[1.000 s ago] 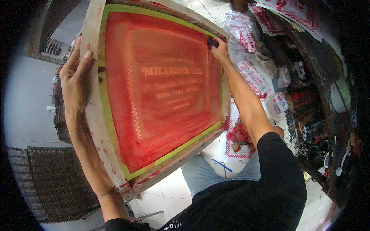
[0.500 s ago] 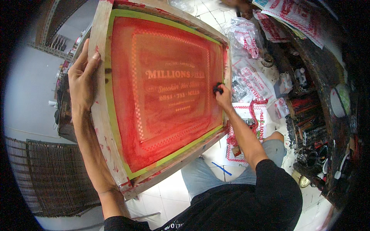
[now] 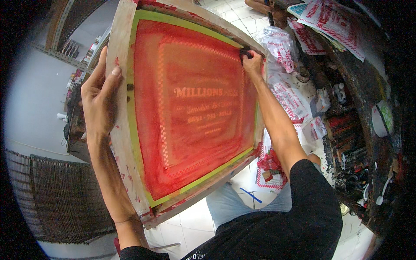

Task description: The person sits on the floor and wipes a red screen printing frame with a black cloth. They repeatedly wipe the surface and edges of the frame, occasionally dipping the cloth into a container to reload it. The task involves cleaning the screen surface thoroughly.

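Note:
A large wooden screen-printing frame (image 3: 122, 143) stands tilted up in front of me. Its mesh (image 3: 199, 149) is smeared with red ink, bordered yellow-green, with a checkered outline and lettering showing through. My left hand (image 3: 100, 104) grips the left rail, thumb on the near face and the other fingers along the outer edge, partly hidden. At the mesh's upper right corner, my right hand (image 3: 252, 65) is closed on a crumpled black rag (image 3: 245, 54) and presses it to the surface.
Printed sheets and clear plastic bags (image 3: 279, 50) lie on the white tiled floor to the right. A dark, cluttered shelf (image 3: 346, 130) curves along the right side. Another person's hand (image 3: 260, 6) shows at the top. A blue strip (image 3: 251, 195) lies near my legs.
My right hand has moved the rag up along the mesh's right side to the upper corner. The frame has shifted slightly right in view, with my left hand still holding it.

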Action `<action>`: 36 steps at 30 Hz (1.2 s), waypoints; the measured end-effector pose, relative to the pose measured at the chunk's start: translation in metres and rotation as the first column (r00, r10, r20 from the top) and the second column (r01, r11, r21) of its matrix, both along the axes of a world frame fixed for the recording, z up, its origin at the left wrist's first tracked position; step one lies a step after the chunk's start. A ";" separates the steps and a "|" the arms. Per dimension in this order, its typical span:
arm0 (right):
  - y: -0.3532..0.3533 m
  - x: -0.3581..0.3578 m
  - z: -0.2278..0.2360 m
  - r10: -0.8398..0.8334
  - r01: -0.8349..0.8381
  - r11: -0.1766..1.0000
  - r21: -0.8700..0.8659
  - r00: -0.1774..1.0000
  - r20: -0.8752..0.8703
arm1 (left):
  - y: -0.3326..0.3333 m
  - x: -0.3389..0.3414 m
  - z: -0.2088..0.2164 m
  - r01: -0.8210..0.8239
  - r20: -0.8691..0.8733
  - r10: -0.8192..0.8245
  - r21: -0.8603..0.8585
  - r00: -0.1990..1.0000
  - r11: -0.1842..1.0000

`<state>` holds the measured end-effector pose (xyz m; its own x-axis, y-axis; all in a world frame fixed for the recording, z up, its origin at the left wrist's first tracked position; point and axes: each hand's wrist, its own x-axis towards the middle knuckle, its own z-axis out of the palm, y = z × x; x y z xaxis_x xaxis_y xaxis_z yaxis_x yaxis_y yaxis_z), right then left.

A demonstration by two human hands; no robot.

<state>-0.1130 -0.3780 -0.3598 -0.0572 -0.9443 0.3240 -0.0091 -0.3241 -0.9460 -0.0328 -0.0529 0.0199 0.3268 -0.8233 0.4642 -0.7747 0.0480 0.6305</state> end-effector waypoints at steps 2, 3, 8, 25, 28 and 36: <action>0.000 0.000 0.009 0.006 -0.001 0.996 0.091 0.999 -0.051 | 0.003 0.002 0.003 -0.015 -0.002 0.015 0.013 1.000 1.000; 0.001 0.002 0.014 0.028 -0.018 0.993 0.120 0.996 -0.083 | 0.004 0.002 0.004 -0.020 -0.004 0.020 0.019 1.000 1.000; 0.032 0.016 0.061 0.293 -0.277 0.951 -0.137 0.949 0.119 | 0.008 0.011 0.003 -0.055 -0.003 0.055 0.011 0.998 0.998; 0.018 0.007 0.033 -0.038 0.041 0.996 0.078 0.999 -0.039 | 0.008 0.011 0.001 -0.029 -0.009 0.029 0.001 1.000 1.000; 0.038 0.023 0.066 -0.006 0.007 0.998 0.057 1.000 -0.027 | 0.010 0.012 0.003 -0.037 -0.023 0.037 -0.001 0.999 0.999; 0.002 0.012 0.021 -0.048 0.063 0.993 -0.102 0.988 0.146 | 0.007 0.006 0.001 -0.006 -0.012 0.006 -0.028 1.000 1.000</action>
<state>-0.1012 -0.3763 -0.3386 -0.1618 -0.8990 0.4070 0.1033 -0.4256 -0.8990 -0.0273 -0.0463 0.0207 0.3370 -0.8083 0.4828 -0.7676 0.0611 0.6381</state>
